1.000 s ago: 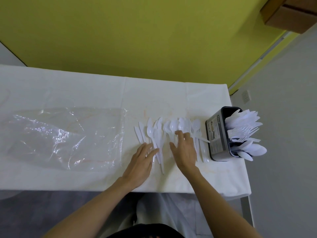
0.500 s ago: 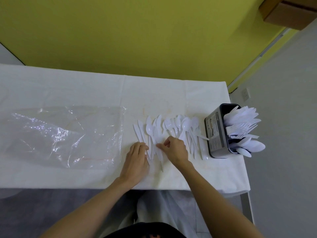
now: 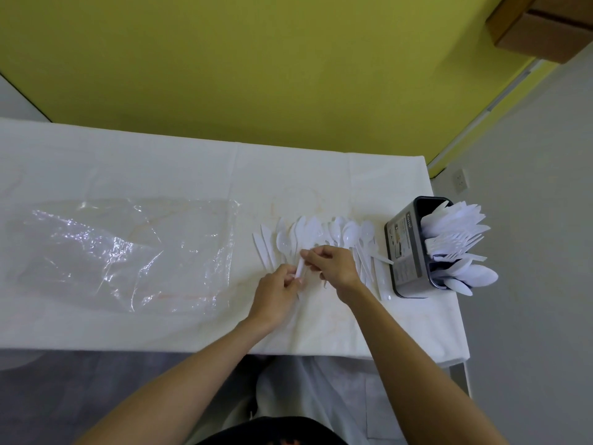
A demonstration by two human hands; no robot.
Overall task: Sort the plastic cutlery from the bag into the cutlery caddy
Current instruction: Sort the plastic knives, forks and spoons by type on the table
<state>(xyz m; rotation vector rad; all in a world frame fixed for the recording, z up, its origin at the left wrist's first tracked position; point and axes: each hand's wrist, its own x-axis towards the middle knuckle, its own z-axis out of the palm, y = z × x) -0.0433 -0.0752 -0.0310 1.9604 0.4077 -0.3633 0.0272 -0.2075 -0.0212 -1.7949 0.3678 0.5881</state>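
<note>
A row of white plastic cutlery (image 3: 333,234), mostly spoons with a few knives at its left end, lies spread on the white table (image 3: 179,168). My left hand (image 3: 276,292) and my right hand (image 3: 333,263) meet over the row's near side and both pinch the handle of one white utensil (image 3: 300,268). The black cutlery caddy (image 3: 405,252) stands at the table's right edge, with knives, forks and spoons sticking out of it toward the right. The clear plastic bag (image 3: 128,252) lies flat on the left.
The table's right edge runs just past the caddy, with grey floor (image 3: 529,284) beyond. A yellow wall (image 3: 256,59) stands behind the table. A cardboard box (image 3: 545,24) shows at the top right.
My hands went from lying flat over the cutlery to curling together. They now pinch one utensil's handle between them, lifted slightly at the near side of the row.
</note>
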